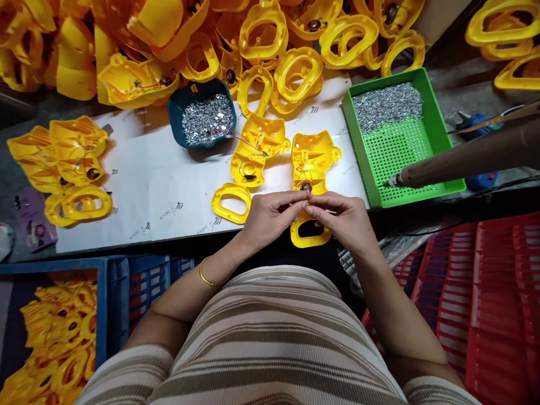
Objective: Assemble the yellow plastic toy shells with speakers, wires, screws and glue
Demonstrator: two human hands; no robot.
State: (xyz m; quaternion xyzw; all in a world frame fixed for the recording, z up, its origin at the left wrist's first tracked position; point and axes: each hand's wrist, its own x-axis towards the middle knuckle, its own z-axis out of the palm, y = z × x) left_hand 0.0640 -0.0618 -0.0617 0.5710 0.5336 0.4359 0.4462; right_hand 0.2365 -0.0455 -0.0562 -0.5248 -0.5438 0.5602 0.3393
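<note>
My left hand and my right hand meet at the fingertips, both in a pinch. Whatever lies between the fingers is too small to make out. Just beneath them a yellow plastic shell half with thin wires and a round dark part lies on the table, its looped handle end at the front edge. Left of it rests a second wired yellow shell half. A loose yellow oval ring lies beside my left hand.
A dark teal bin and a green basket hold small metal parts. A dark pole-like tool reaches over the basket. Yellow shells heap at the back. Assembled shells lie left. A blue crate and red crates flank me.
</note>
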